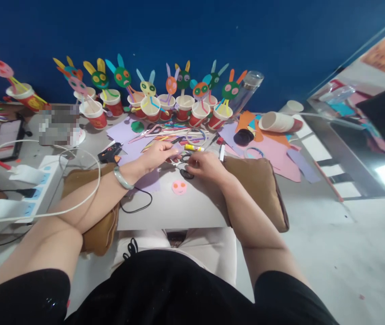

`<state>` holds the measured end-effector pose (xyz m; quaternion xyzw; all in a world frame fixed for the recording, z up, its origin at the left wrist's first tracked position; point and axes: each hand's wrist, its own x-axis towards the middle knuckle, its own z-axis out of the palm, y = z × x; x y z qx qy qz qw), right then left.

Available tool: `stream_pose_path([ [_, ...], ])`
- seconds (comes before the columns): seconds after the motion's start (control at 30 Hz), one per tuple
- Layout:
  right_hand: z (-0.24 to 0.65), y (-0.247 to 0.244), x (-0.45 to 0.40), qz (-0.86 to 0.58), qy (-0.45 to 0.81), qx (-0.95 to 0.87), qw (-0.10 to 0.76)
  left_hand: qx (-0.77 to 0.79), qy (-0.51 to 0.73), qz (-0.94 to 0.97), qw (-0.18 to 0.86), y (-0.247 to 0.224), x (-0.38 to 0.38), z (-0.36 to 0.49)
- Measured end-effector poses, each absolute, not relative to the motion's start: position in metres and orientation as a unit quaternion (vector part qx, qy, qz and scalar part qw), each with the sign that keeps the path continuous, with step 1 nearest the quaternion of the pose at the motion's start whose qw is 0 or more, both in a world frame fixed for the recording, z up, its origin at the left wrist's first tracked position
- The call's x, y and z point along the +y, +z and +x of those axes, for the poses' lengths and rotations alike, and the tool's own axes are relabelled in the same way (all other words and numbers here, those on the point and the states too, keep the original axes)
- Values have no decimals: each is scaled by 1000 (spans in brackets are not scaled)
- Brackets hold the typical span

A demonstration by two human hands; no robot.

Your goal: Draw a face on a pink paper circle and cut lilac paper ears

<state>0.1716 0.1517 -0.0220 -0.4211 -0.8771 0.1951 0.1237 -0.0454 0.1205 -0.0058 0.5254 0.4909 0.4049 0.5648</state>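
Observation:
My left hand (161, 155) is closed on a small piece of purple paper (178, 148) above the middle of the table. Close to its right, my right hand (206, 166) has its fingers curled at a pair of black-handled scissors (186, 174); the fingertips touch or hover at the handles, and the grip is partly hidden. A yellow glue stick (194, 147) lies just beyond my right hand. Nearer the table's front edge rests a round pink paper face (179, 187) with orange eyes and a smile.
Paper cups (152, 108) with paper rabbit figures line the back. Brown cushions (258, 192) lie under both forearms. A power strip (45, 185) with looping cables is at left, a glue gun (110, 152) near my left wrist, coloured paper (277, 158) at right.

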Motion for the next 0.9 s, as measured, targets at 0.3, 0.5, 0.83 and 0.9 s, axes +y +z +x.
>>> stream_pose_path([
  [0.3,167,-22,149,-462,216,-860,30,486,520,284,642,11,141,-54],
  [0.5,162,-28,148,-448,144,-882,-5,474,529,279,646,14,144,-49],
  [0.83,188,-22,162,-487,328,-793,163,501,577,303,569,0,145,-48],
  [0.9,192,-21,167,-489,400,-742,225,497,605,337,523,2,140,-45],
])
